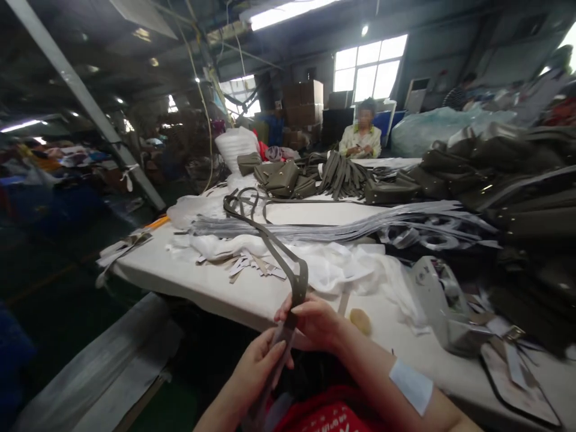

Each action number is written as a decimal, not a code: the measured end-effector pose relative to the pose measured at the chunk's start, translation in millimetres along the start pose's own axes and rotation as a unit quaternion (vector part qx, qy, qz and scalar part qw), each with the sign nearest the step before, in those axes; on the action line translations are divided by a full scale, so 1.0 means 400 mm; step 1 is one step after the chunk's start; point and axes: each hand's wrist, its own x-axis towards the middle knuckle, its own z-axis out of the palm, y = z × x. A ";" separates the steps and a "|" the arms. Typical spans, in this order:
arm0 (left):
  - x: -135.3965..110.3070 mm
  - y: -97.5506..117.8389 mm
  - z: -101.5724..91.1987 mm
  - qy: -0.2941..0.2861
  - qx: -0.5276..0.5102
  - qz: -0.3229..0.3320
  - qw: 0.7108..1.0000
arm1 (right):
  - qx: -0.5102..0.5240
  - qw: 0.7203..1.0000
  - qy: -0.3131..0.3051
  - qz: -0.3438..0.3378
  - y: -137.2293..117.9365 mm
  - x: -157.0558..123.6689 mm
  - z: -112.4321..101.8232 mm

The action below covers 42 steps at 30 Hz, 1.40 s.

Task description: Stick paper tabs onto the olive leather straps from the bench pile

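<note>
A long olive-grey strap (270, 240) runs from the table top down to my hands at the table's near edge. My right hand (315, 321) pinches the strap's folded end at about chest height. Lower down, my left hand (261, 366) grips the same strap, fingers wrapped round it. A white patch sits on my right forearm. The strap's far part loops back over the white table (211, 288) toward a pile of olive bags (283, 177).
Paper scraps (243, 264), white wrapping (342, 267) and a sheaf of wrapped straps (342, 228) lie on the table. Dark bags (517, 192) are heaped at the right. A small tan lump (360, 321) sits near my right hand. A seated person (362, 141) works at the far end.
</note>
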 end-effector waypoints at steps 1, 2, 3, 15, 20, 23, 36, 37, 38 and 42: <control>0.000 0.003 -0.005 -0.039 0.005 -0.017 0.999 | -0.009 1.000 -0.007 -0.005 -0.009 0.004 0.001; -0.002 0.007 -0.010 -0.064 0.013 -0.029 0.997 | -0.014 1.000 -0.007 -0.011 -0.020 0.009 0.003; -0.003 0.012 -0.014 -0.074 0.021 -0.034 0.996 | -0.020 0.999 0.005 -0.024 -0.032 0.015 0.004; 0.054 0.072 0.034 0.017 0.076 0.100 0.992 | -0.216 0.953 0.177 -0.116 0.001 0.021 0.039; 0.021 0.065 0.008 -0.046 0.113 0.059 0.991 | -0.042 0.957 0.203 -0.204 -0.145 0.016 0.003; 0.009 0.062 -0.007 -0.067 0.132 0.045 0.988 | -0.016 0.952 0.201 -0.230 -0.227 0.007 -0.014; 0.070 0.100 0.050 -0.012 0.105 0.113 0.988 | -0.249 0.941 0.178 -0.143 -0.073 0.006 -0.003; 0.073 0.099 0.052 0.003 0.111 0.116 0.987 | -0.271 0.942 0.168 -0.108 -0.053 0.002 0.000; 0.075 0.096 0.051 0.014 0.121 0.118 0.986 | -0.279 0.944 0.157 -0.075 -0.040 -0.001 0.002; 0.064 0.066 0.021 0.014 0.154 0.101 0.983 | -0.132 0.973 0.167 -0.092 -0.098 0.003 -0.018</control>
